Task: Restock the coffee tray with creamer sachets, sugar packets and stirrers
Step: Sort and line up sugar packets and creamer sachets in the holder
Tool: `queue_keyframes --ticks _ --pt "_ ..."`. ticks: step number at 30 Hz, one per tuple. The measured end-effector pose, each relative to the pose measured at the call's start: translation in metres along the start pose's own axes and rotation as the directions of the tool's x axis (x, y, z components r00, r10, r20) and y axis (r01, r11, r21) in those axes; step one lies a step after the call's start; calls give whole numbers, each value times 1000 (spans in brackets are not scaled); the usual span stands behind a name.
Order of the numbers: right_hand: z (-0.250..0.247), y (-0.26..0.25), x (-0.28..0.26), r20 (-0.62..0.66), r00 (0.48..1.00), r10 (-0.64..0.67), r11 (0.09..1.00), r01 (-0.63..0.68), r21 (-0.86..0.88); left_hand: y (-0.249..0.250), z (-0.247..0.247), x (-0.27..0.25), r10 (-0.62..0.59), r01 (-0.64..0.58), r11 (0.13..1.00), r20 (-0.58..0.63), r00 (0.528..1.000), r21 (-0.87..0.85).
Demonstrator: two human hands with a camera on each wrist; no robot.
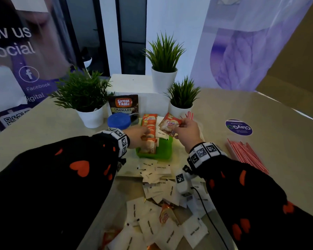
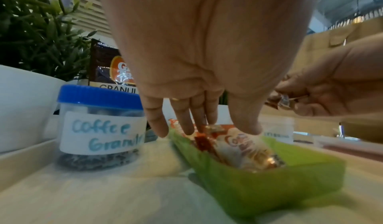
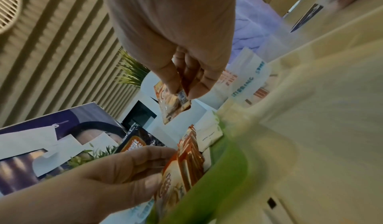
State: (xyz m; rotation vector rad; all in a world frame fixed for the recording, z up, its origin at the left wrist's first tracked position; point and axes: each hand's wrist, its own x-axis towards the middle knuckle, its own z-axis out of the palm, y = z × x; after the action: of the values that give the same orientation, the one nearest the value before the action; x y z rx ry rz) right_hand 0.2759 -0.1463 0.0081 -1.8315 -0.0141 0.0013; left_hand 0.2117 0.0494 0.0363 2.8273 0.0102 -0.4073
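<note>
Three potted plants [image 1: 164,58] stood at the back, with one blue-lidded jar [image 1: 119,121] and one coffee granules pouch [image 1: 124,105]. One green bin [image 1: 162,150] held a row of creamer sachets [image 1: 149,131], too overlapped to count. Sugar packets [image 1: 157,193] and loose stirrers [image 1: 247,154] were likewise too many to count.

Both arms are covered by loose black sleeves [image 1: 49,177] printed with scattered red-orange hearts, the largest heart sitting on the left forearm. Each wrist carries a white band [image 1: 120,139] tiled with square black-and-white fiducial markers; the right wrist's band [image 1: 203,153] looks the same. Below the right wrist hangs a small white camera unit [image 1: 182,184] bearing another square marker, with a thin black cable [image 1: 209,216] trailing from it. A finger of the left hand [image 2: 199,50] wears what may be a thin gold-coloured ring [image 2: 175,99], though blur makes this uncertain.
</note>
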Motion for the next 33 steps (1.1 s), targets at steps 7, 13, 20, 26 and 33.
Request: queue_keyframes --ticks 7,13,20,26,33 --pt "33 4 19 23 1000 15 1000 -15 -17 -10 9 16 83 -87 975 27 996 206" --pt "55 7 22 120 992 25 997 -17 -69 -5 16 15 95 -82 968 -43 995 236" --pt "64 1 7 333 938 94 957 7 -289 -6 11 -4 53 -17 973 -148 988 230" --pt "59 0 5 422 902 85 912 101 -398 -9 21 -5 64 -66 998 -109 992 -22" --pt "57 1 8 337 930 148 901 14 -433 -2 29 -2 -4 10 993 -45 999 118"
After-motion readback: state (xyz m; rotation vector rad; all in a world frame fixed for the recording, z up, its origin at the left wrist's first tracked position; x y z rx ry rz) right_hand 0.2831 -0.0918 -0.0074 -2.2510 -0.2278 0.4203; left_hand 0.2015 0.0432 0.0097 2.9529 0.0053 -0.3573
